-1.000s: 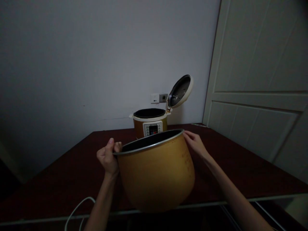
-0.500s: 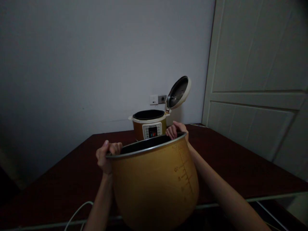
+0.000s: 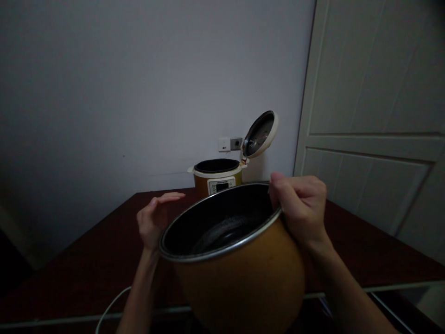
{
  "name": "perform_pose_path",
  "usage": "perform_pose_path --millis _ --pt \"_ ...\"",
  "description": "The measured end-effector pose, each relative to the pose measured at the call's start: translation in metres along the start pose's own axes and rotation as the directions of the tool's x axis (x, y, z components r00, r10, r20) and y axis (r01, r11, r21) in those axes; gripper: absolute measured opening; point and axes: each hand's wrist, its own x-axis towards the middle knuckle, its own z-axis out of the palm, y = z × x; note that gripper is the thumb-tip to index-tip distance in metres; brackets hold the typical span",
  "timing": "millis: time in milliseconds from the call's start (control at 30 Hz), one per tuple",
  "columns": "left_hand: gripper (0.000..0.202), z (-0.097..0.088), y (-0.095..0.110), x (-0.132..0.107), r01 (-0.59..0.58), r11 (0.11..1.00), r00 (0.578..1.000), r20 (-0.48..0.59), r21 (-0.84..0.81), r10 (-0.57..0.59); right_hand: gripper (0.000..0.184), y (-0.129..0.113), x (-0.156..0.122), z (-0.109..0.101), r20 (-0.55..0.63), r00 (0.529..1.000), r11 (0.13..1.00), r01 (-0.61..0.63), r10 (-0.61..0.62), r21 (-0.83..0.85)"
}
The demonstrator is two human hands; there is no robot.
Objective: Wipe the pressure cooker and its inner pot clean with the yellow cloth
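A golden inner pot (image 3: 243,283) with a black inside and a silver rim is held up close to me, tilted with its left side lower. My right hand (image 3: 302,206) grips the rim at the right, fingers closed over it. Off the rim on the left is my left hand (image 3: 155,220), its fingers stretched forward and holding nothing. Behind the pot stands a pressure cooker (image 3: 201,183) with a control panel; its lid (image 3: 262,134) is raised, and its dark opening faces up. The pot's rim hides the lower part of the panel.
The cooker stands on a dark red table (image 3: 104,246) against a wall with sockets (image 3: 224,144). A white cable (image 3: 107,308) hangs over the table's front edge at the left. A panelled door (image 3: 368,111) rises at the right.
My left hand has let go of the rim and opened. My right hand has come nearer with the pot, which has turned, so its scale marks no longer show and more of its inside does.
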Motion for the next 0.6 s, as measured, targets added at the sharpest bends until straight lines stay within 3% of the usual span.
perform_pose_path --millis 100,167,233,333,433,600 --pt "0.033 0.015 0.038 -0.017 -0.188 0.915 0.972 -0.069 0.358 0.226 0.050 -0.011 -0.007 0.009 0.040 0.993 0.960 0.121 -0.115 -0.253" --pt "0.027 0.030 0.060 -0.035 -0.315 0.771 0.938 0.057 0.554 0.342 0.047 -0.016 -0.013 0.018 0.065 0.984 0.895 0.177 -0.165 -0.408" --pt "0.023 0.044 0.072 -0.050 -0.430 0.659 0.899 0.224 0.617 0.377 0.043 -0.020 -0.017 0.028 0.080 0.978 0.820 0.205 -0.193 -0.534" --pt "0.020 0.058 0.070 -0.060 -0.515 0.504 0.854 0.363 0.693 0.373 0.043 -0.024 -0.019 0.041 0.076 0.973 0.753 0.216 -0.217 -0.622" --pt "0.026 0.060 0.055 -0.054 -0.509 0.376 0.828 0.321 0.775 0.460 0.042 -0.026 -0.020 0.050 0.077 0.969 0.752 0.231 -0.235 -0.617" --pt "0.035 0.052 0.037 -0.043 -0.515 0.404 0.797 0.250 0.756 0.550 0.044 -0.024 -0.022 0.058 0.174 0.962 0.831 0.269 -0.209 -0.487"
